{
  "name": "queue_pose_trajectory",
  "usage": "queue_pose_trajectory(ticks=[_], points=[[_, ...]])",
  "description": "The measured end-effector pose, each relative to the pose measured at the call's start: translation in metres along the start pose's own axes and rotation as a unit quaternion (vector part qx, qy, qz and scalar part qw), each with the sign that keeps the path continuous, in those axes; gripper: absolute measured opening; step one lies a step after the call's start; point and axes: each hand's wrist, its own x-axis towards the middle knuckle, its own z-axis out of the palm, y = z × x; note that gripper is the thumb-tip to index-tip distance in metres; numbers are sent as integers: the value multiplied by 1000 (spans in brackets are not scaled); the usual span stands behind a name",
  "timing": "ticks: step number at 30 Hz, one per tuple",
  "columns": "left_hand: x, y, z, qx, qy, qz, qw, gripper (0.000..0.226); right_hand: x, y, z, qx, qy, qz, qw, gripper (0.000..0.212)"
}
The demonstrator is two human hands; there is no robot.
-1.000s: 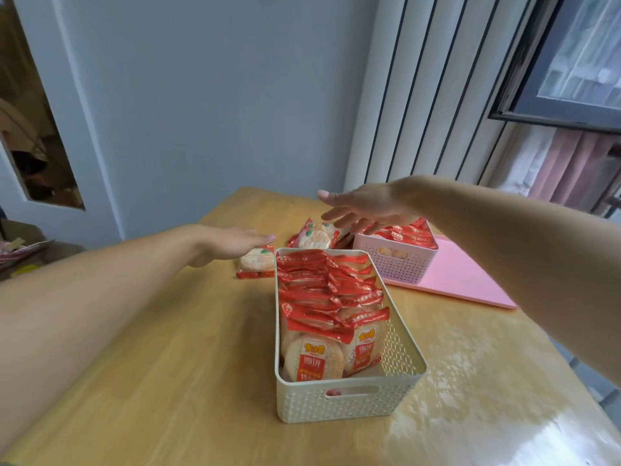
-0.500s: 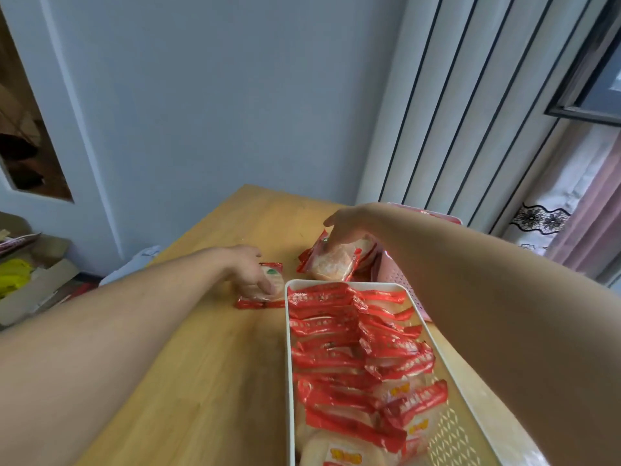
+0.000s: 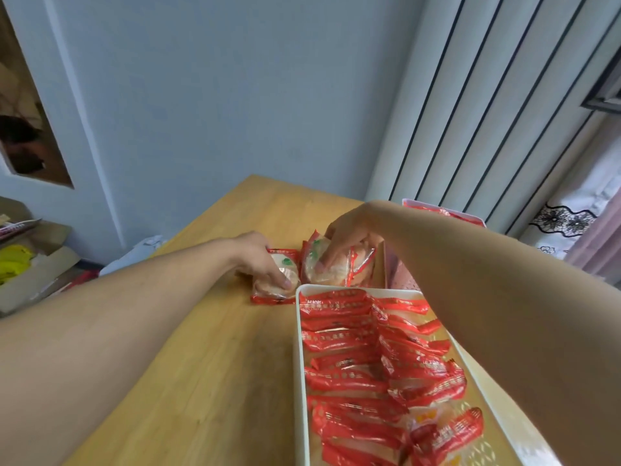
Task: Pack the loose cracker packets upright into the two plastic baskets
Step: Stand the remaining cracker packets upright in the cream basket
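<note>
A white plastic basket [image 3: 300, 348] stands close in front of me, packed with several upright red cracker packets [image 3: 353, 361]. Beyond its far rim, loose packets lie on the wooden table [image 3: 201, 348]. My left hand [image 3: 260, 255] curls its fingers over a flat packet [image 3: 279, 280] lying left of the basket's corner. My right hand [image 3: 346, 238] grips a tilted packet [image 3: 322, 264] on top of a small pile. A pink basket [image 3: 403, 274] holding more red packets sits behind my right forearm, mostly hidden.
The table ends at a grey-blue wall ahead. White vertical slats and a curtain stand at the right. Cardboard boxes [image 3: 30, 264] with clutter sit on the floor to the left.
Both hands have dropped from hovering above the table onto the loose packets and closed on them. My head has tipped down and nearer the white basket.
</note>
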Motion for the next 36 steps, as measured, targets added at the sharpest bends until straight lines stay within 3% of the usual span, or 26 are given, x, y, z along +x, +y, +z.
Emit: queue_pose_trajectory(ticks=[2,8,12,15,21,25,27,28,30,32,33,36], points=[[-4,2,4,-36,20,14,999,61,0,1,4,43,20,-19,999,80],[-27,18,-5,-134,81,60,986,38,-34,-1,-1,72,149,-87,982,82],[-52,38,-23,-191,155,105,964,32,-80,4,-17,144,220,-91,960,72],[-79,53,-33,-279,135,112,944,36,-122,18,-29,193,242,-88,947,67],[-134,64,-8,-291,44,130,947,18,-188,57,-2,363,148,-89,916,49],[-160,57,19,-250,64,140,956,39,-203,77,36,474,69,-104,872,70],[-169,50,33,-192,62,140,970,43,-205,80,59,490,32,-121,863,69],[-172,46,40,-176,54,129,974,49,-207,80,70,466,23,-112,877,71],[-177,40,51,-185,19,98,978,81,-211,80,85,409,11,-87,908,82],[-187,42,56,-228,-9,53,972,111,-218,82,91,405,5,-73,912,86],[-188,43,57,-244,-5,27,970,115,-219,83,90,418,8,-68,906,90],[-205,51,56,-252,-48,-25,966,77,-223,87,88,479,-26,-39,877,117]])
